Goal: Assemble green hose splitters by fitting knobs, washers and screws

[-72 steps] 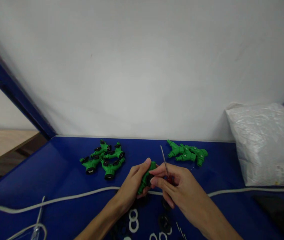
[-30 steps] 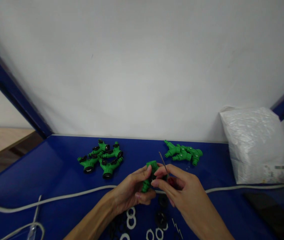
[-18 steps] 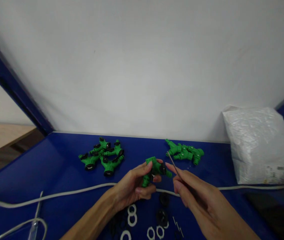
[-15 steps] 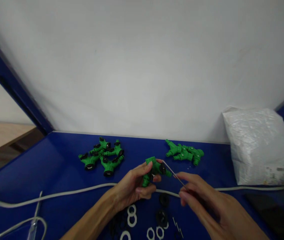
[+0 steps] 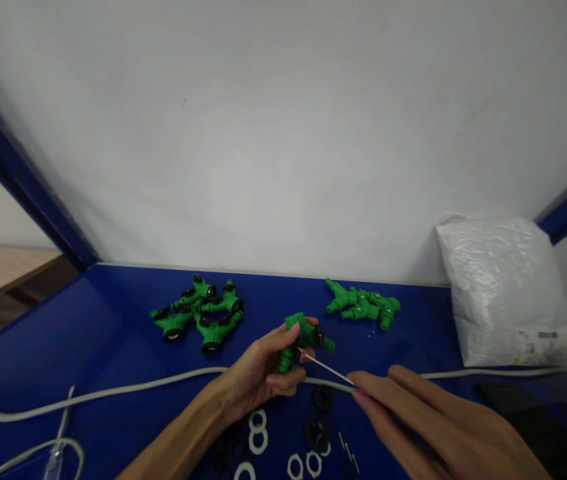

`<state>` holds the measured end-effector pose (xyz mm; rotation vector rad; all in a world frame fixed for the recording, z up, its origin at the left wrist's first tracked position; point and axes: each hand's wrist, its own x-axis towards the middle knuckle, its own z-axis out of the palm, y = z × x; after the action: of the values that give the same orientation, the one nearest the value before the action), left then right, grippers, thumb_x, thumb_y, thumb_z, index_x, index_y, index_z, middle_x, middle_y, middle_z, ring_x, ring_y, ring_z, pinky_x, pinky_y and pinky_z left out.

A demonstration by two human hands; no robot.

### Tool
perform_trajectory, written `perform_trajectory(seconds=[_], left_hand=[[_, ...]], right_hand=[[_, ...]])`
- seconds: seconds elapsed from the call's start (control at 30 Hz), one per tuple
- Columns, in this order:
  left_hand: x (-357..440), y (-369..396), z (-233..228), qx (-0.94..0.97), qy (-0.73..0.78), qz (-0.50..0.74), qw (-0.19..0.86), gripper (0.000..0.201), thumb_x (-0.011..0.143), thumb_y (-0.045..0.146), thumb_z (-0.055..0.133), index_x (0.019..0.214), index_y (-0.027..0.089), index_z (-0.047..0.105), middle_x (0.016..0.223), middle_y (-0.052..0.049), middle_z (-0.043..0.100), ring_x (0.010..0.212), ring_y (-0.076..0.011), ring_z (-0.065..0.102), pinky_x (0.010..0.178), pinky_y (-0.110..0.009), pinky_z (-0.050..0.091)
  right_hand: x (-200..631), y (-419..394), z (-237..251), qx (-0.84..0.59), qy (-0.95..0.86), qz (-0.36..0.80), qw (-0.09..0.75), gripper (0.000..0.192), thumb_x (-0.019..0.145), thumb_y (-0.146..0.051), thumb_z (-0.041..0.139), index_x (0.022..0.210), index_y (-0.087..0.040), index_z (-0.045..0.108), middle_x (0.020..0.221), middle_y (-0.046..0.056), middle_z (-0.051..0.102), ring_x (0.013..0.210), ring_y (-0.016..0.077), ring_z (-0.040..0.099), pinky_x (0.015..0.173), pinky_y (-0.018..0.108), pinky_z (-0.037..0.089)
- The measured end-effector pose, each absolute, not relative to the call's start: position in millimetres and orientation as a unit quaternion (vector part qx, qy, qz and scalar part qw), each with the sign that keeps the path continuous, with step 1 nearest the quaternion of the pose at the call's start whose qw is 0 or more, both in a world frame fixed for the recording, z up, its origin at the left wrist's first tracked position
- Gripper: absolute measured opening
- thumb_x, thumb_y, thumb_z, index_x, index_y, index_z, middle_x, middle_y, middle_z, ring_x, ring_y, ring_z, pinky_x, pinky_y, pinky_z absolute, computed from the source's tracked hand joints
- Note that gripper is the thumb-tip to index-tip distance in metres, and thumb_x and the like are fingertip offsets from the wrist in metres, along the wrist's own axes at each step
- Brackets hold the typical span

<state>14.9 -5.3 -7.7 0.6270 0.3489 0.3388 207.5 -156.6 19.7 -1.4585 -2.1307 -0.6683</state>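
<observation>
My left hand (image 5: 258, 377) grips a green Y-shaped plastic fitting (image 5: 306, 333) with black knobs, lifted a little above the blue table (image 5: 88, 347). My right hand (image 5: 428, 427) lies low to the right with its fingers stretched out. From under its fingertips a thin screwdriver shaft (image 5: 328, 369) sticks out to the left, and the tip ends just below the fitting. The screwdriver's handle is hidden under the hand.
Two piles of green fittings lie at the back: one with black knobs (image 5: 196, 320) on the left, one (image 5: 363, 307) on the right. A white plastic bag (image 5: 506, 293) stands far right. A white cable (image 5: 113, 393) crosses the table. White rings (image 5: 258, 427), black washers (image 5: 320, 400) and small screws (image 5: 348, 450) lie near me.
My right hand drew back from the fitting, down and to the right, and laid the screwdriver from upright to nearly flat. My left hand turned the fitting and keeps hold of it.
</observation>
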Motion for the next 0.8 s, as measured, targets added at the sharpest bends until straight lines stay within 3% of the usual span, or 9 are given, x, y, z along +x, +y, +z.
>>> perform_trajectory(seconds=[0.5, 0.8], left_hand=[[14.8, -5.6, -7.8, 0.307, 0.165, 0.167, 0.922, 0.031, 0.095, 0.038, 0.062, 0.121, 0.022, 0.058, 0.081, 0.003, 0.051, 0.040, 0.0014, 0.027, 0.042, -0.016, 0.012], [15.4, -6.6, -6.6, 0.322, 0.163, 0.167, 0.918, 0.031, 0.097, 0.039, 0.059, 0.123, 0.022, 0.056, 0.081, 0.003, 0.051, 0.040, 0.0017, 0.026, 0.042, -0.015, 0.012]], right_hand=[[206.6, -154.5, 16.8, -0.508, -0.784, -0.274, 0.230, 0.044, 0.092, -0.007, 0.038, 0.109, -0.027, 0.074, 0.099, 0.005, 0.079, 0.093, 0.0205, 0.074, 0.065, 0.024, 0.058], [203.5, -151.5, 22.7, -0.523, -0.788, -0.238, 0.221, 0.034, 0.096, -0.014, 0.046, 0.107, -0.026, 0.075, 0.099, 0.005, 0.079, 0.091, 0.0205, 0.075, 0.069, 0.023, 0.059]])
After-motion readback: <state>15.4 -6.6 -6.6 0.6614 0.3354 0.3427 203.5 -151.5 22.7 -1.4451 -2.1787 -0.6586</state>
